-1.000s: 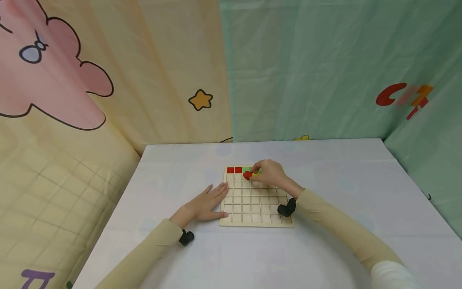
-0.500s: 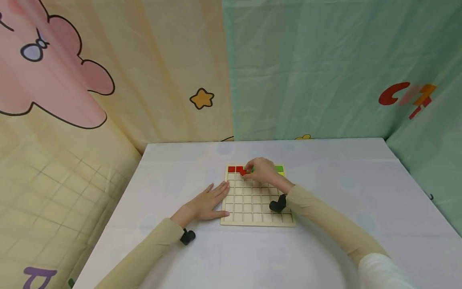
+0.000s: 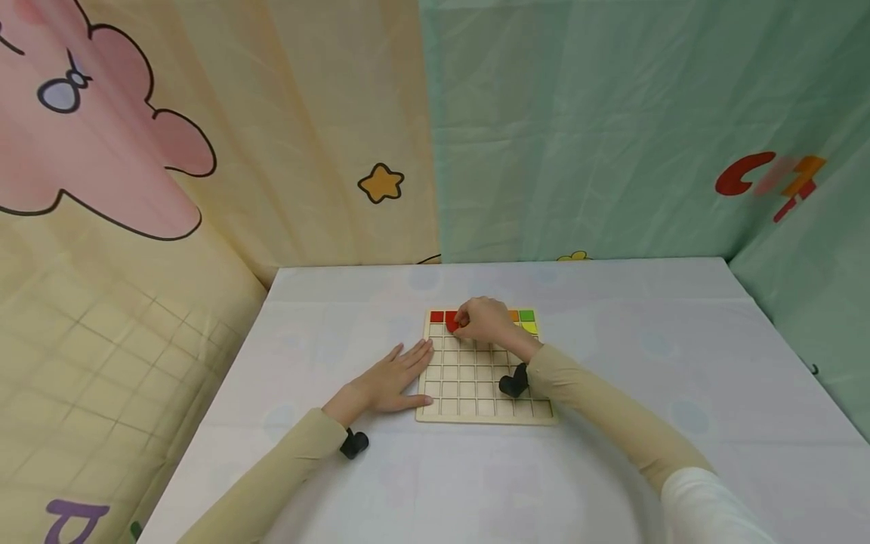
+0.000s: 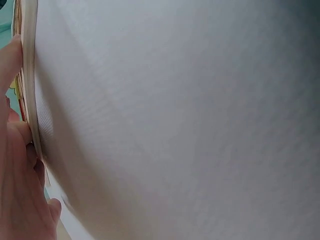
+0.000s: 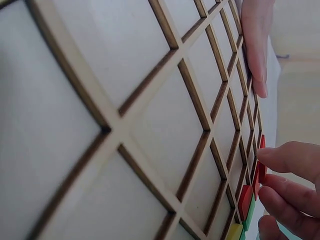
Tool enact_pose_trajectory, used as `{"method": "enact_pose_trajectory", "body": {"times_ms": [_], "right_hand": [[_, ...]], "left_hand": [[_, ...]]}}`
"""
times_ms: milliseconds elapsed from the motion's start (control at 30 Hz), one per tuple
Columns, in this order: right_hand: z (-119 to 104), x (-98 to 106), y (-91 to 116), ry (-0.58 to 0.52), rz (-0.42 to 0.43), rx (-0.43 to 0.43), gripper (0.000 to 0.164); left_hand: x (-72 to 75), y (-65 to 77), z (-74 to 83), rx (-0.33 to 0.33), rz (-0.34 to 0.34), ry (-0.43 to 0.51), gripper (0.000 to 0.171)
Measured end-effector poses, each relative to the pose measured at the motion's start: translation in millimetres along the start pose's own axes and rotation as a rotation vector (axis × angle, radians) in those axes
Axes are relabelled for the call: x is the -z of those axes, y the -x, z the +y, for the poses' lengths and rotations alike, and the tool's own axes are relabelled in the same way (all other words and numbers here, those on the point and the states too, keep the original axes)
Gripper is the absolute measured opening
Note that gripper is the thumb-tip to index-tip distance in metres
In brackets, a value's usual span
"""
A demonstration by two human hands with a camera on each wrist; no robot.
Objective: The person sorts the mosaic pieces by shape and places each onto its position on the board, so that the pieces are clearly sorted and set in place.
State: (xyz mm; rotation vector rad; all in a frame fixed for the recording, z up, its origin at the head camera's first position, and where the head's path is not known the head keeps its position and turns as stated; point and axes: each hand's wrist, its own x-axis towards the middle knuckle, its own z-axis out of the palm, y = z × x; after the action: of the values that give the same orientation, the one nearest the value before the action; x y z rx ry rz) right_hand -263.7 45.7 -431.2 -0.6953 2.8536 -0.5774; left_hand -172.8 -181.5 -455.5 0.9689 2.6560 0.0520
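Observation:
A wooden grid board (image 3: 469, 421) lies on the table, its far row bearing coloured tiles. My left hand (image 3: 386, 384) rests flat at the board's left edge, fingertips and thumb on its rim. In the left wrist view, fingers (image 4: 15, 132) lie along the board's side. My right hand (image 3: 491, 320) pinches a red tile (image 5: 263, 155) between thumb and fingers over the board's far left part. Another red tile (image 5: 244, 201) sits in a cell beside those fingers, near a yellow tile (image 5: 234, 232). The right hand covers several far cells in the head view.
At the far left corner of the board sits a red square tile (image 3: 437, 316). An orange tile (image 3: 513, 316), a green tile (image 3: 526, 315) and a yellow tile (image 3: 529, 329) lie toward the far right corner. A white cloth covers the table (image 3: 612, 453); patterned curtains (image 3: 578, 136) stand behind.
My right hand has moved left along the far rows with the red tile, uncovering orange, green and yellow tiles at the right. My left hand stays at the board's edge.

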Motion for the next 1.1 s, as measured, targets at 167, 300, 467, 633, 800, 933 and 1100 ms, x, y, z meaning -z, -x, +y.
{"method": "enact_pose_trajectory", "body": {"times_ms": [167,300,467,633,800,933,1100], "right_hand": [[-0.5,0.9,1.3,0.019,-0.004,-0.003,0.024],[-1.3,0.7,3.6,0.022,0.001,0.011,0.025],[-2.7,0.0,3.6,0.015,0.008,0.006,0.025],[-2.5,-0.9,1.4,0.027,0.005,-0.006,0.026],[0.5,-3.4,-0.6,0.036,0.017,0.007,0.022],[4.5,-4.3,0.1,0.027,0.044,0.029,0.021],[14.2,8.7,8.5,0.013,0.132,0.057,0.024]], "left_hand": [[-1.0,-2.4,1.0,0.001,0.003,0.005,0.092],[-1.7,-2.4,2.8,-0.001,-0.001,0.004,0.092],[-1.3,-0.4,3.1,-0.005,0.005,-0.001,0.092],[-1.0,0.6,3.0,0.000,0.003,0.001,0.092],[0.6,1.6,3.3,0.002,0.003,-0.001,0.091],[0.4,1.1,3.1,0.001,0.004,-0.005,0.091],[-0.2,-1.0,2.5,-0.004,0.037,-0.039,0.088]]}}
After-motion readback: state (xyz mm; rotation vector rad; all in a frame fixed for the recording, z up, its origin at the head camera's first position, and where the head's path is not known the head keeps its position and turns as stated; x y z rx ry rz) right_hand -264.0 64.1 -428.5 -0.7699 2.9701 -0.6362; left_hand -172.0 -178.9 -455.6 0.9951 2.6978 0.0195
